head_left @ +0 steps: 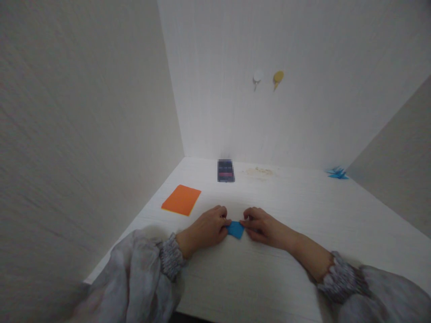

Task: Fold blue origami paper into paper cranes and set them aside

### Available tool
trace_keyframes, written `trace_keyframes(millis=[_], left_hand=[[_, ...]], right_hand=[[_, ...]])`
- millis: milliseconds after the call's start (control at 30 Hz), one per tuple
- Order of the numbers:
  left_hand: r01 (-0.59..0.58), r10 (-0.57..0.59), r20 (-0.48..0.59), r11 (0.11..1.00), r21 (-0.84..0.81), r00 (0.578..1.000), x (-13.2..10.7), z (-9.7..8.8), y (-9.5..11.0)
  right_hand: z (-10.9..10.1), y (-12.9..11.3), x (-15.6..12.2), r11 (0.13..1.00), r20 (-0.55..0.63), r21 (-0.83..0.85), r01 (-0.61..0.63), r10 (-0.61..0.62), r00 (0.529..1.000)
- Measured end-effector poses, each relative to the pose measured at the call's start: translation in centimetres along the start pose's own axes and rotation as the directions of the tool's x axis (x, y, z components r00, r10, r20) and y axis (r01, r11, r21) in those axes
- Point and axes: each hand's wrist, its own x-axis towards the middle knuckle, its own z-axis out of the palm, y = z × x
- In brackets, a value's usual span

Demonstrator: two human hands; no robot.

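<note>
While both forearms reach in from the near side of the white table [286,202], the two hands meet over a small piece of blue paper [236,230], which lies between them near the middle of the tabletop, one corner pointing toward the person. The left hand [208,227] is mostly closed, its fingers curled inward, and it has hold of the paper's left side. The right hand [264,227] is partly closed with bent fingers, and a fingertip touches the paper's upper right corner; whether it pinches the sheet or only presses on it, I cannot tell. Gathered grey cuffs end the loose sleeves, the left sleeve [134,264] sitting closer to the wrist than the right sleeve [350,282]. Beyond the left hand and a little to its left, orange paper [182,200] lies flat, with a thin yellow edge along its near side. Farther back, near the back wall [215,89], stands or lies a dark object [226,171] too pixelated to identify, with a brownish mark [259,172] to its right. Pointed blue folded paper [337,173] rests in the far right corner. On the back wall hang a white hook [257,77] and a yellow hook [278,77], side by side.
</note>
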Motion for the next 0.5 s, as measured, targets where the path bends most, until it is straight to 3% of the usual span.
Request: trace_keyframes(millis=[200,500], left_hand=[[-0.010,0.009,0.029,1.000,0.020,1.000,0.17,-0.08,0.09],[-0.176,0.163,0.101,0.975,0.136,0.981,0.67,-0.47,0.50]], right_hand=[[0.27,0.19,0.01,1.000,-0.022,0.023,0.001,0.000,1.000],[-0.16,-0.60,0.45,1.000,-0.025,-0.004,0.022,-0.022,0.999]])
